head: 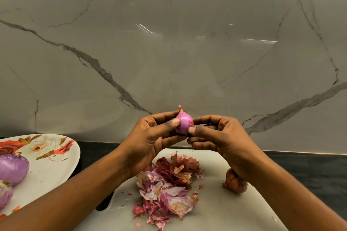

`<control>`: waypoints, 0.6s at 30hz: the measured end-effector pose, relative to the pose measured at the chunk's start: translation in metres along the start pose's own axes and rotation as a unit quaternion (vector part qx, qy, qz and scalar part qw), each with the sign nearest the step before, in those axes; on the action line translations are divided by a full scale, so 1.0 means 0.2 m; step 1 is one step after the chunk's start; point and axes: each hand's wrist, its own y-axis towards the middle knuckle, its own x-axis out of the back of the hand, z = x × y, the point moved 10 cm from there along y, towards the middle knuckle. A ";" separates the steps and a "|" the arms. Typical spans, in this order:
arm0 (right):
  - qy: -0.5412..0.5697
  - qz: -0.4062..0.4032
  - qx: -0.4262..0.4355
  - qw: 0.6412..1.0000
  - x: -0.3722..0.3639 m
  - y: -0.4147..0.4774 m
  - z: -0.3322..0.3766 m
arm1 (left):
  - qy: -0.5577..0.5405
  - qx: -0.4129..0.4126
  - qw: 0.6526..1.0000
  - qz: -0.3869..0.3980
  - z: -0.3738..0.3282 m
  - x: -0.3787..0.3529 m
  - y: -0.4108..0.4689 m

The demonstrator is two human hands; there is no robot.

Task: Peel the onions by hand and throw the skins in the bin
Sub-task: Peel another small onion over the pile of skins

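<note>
Two hands on one small onion (185, 124), your left hand (150, 138) and right hand (222, 137) pinching it, skins (167, 185) piled on board (225, 212) below.

Dim warm light; glare streaks on wall (169, 43); edges bowed.
</note>
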 end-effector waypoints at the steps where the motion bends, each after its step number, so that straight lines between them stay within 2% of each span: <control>1: -0.007 -0.005 0.005 1.000 0.01 0.00 0.00 | -0.001 0.001 1.000 0.001 0.00 0.00 0.00; 6: -0.029 -0.015 0.015 0.999 0.02 0.00 0.00 | -0.002 -0.001 1.000 0.006 0.00 -0.01 0.00; 12: 0.044 0.013 -0.023 0.999 -0.01 0.00 -0.02 | 0.020 -0.034 0.999 -0.022 -0.01 0.04 0.01; 18: -0.037 0.017 -0.047 0.998 -0.01 -0.01 -0.05 | 0.056 -0.054 0.996 -0.039 -0.01 0.06 0.01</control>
